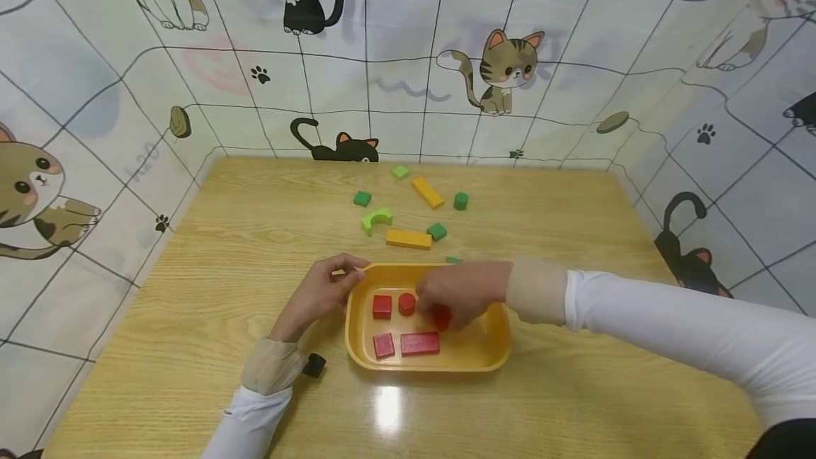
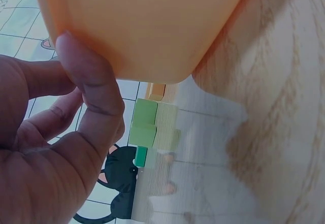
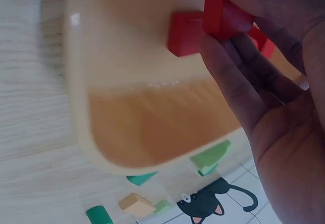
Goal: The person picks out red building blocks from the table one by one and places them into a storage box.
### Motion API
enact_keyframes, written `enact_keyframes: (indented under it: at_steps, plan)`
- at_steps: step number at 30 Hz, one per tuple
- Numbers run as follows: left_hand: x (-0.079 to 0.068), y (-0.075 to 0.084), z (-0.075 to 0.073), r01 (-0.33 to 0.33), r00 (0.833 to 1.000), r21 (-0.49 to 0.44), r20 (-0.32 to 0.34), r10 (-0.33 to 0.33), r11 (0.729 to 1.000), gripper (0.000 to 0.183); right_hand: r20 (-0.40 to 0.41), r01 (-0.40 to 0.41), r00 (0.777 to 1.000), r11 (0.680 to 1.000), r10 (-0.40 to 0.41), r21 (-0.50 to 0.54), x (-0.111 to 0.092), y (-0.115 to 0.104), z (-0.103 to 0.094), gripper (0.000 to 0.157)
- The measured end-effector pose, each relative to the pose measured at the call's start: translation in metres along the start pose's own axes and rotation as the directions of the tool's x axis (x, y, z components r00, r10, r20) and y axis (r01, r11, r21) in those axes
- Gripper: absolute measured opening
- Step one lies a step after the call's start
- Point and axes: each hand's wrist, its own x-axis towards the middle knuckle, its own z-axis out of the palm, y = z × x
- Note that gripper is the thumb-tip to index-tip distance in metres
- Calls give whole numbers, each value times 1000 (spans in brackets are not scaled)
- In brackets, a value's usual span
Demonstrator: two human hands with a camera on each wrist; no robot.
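Observation:
A yellow tray (image 1: 492, 356) stands on the table with several red blocks (image 1: 420, 343) in it. The upper left corner of its rim is gripped by my left hand (image 1: 321, 292); in the left wrist view, curled fingers (image 2: 94, 76) lie against the tray's outer wall (image 2: 147, 26). My right hand (image 1: 462, 292) is over the inside of the tray and pinches a red block (image 3: 216, 13) between thumb and fingertips. Close by it in the right wrist view is another red block (image 3: 184, 33). The hand partly hides the held block in the head view.
Beyond the tray lie yellow bars (image 1: 409, 239), a light green arch (image 1: 376, 220), a green cylinder (image 1: 460, 201) and several green blocks (image 1: 362, 198). Near my left wrist is a black block (image 1: 314, 365). A cat-patterned wall covering (image 1: 408, 76) surrounds the wooden table (image 1: 255, 218).

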Motion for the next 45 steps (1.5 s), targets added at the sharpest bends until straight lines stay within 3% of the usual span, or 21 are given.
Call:
enact_keyframes:
  at_steps: [7, 24, 35, 45]
  plan:
    - [0, 0, -2, 4, 1000, 10, -7, -4, 1000, 25, 50, -27, 998, 999, 28, -26, -2, -1, 10, 26]
    - [1, 0, 0, 0, 1000, 16, -7, 0, 1000, 25, 113, -36, 992, 995, 46, -91, 1, -4, 18, 22]
    - [2, 2, 0, -20, 1000, 7, -6, 20, 1000, 24, 128, 33, 992, 970, -3, -240, 5, -9, 21, 20]
    - [1, 1, 1, -16, 1000, 17, -5, 16, 1000, 24, 118, 89, 991, 956, -58, -280, 7, -10, 28, 18]
